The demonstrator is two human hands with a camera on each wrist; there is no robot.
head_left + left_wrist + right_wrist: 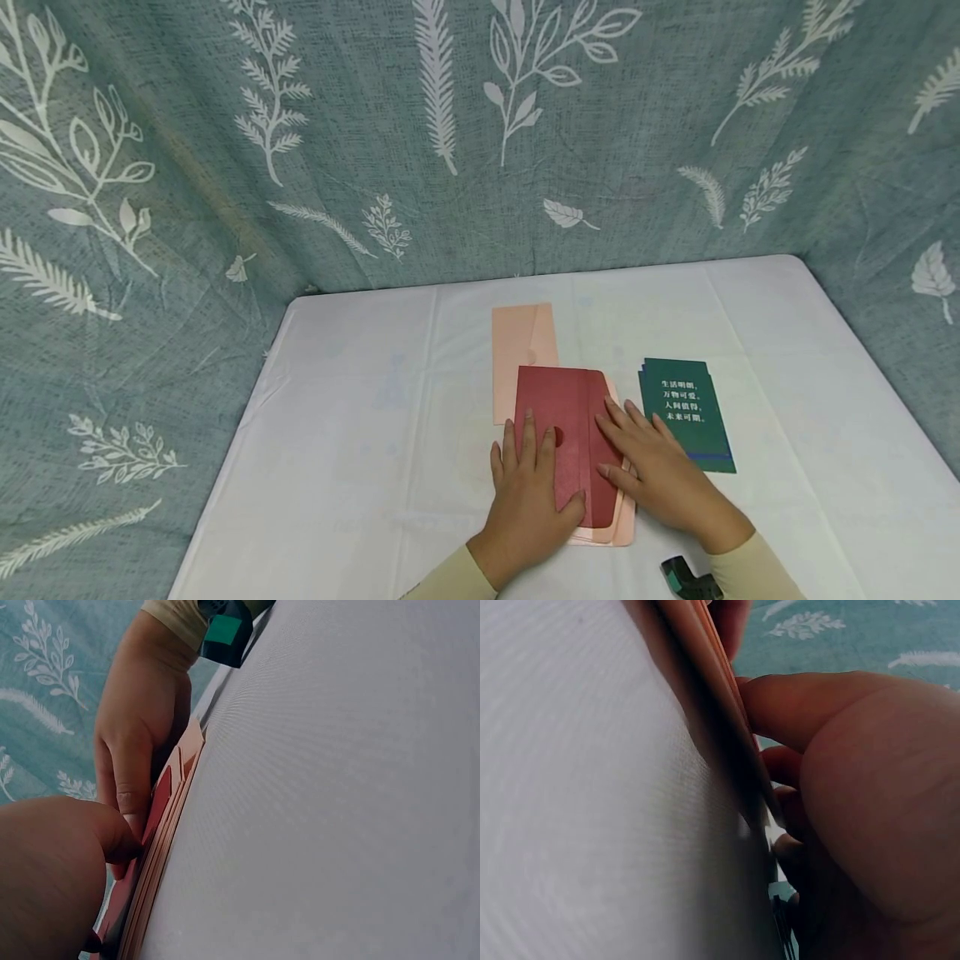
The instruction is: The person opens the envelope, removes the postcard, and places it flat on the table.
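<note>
A red envelope, its flap edge running lengthwise, lies on top of several pink envelopes. My left hand rests flat on the red envelope's lower left part, fingers spread and pointing away. The right hand touches the envelope's right side with fingertips and thumb, its fingers mostly straight. In the left wrist view, the layered edges of the stack show beside both hands. The right wrist view has the right thumb on the stack's edge; the other fingertips are partly hidden.
Another pink envelope lies behind the red one, partly covered by it. Green cards with white writing are stacked to the right. A black device is by the right sleeve. A patterned curtain borders the white table.
</note>
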